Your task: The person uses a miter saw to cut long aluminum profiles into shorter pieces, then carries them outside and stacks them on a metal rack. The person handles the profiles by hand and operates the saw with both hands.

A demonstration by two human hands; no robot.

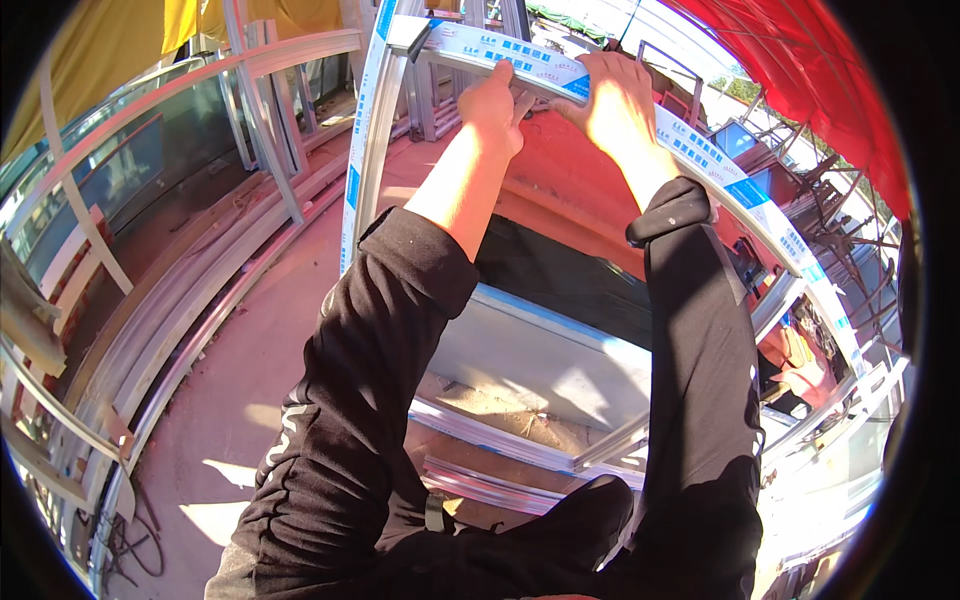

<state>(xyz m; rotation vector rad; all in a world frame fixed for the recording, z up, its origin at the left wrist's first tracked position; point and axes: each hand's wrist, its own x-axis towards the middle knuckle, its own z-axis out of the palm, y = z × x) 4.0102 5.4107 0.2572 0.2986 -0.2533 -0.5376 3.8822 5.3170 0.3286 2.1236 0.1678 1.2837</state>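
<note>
A large metal window frame (690, 150), covered in white and blue protective film, stands before me. My left hand (488, 105) is at its top bar, thumb pressed on the filmed face and other fingers partly hidden below and behind. Farther right on that bar, my right hand (615, 100) wraps over the upper edge, with its thumb underneath. A small dark piece (420, 40) sits at the frame's upper left corner. Both my arms are in dark sleeves, the cuffs pushed up.
Long metal profiles (190, 340) lie stacked at the left, by glass panes (120, 180). A red tarp (800, 70) hangs at the upper right, and yellow cloth (110, 50) at the upper left. What looks like another person's hand (805, 378) shows at the right. A cord (140, 545) lies on the reddish floor (230, 400).
</note>
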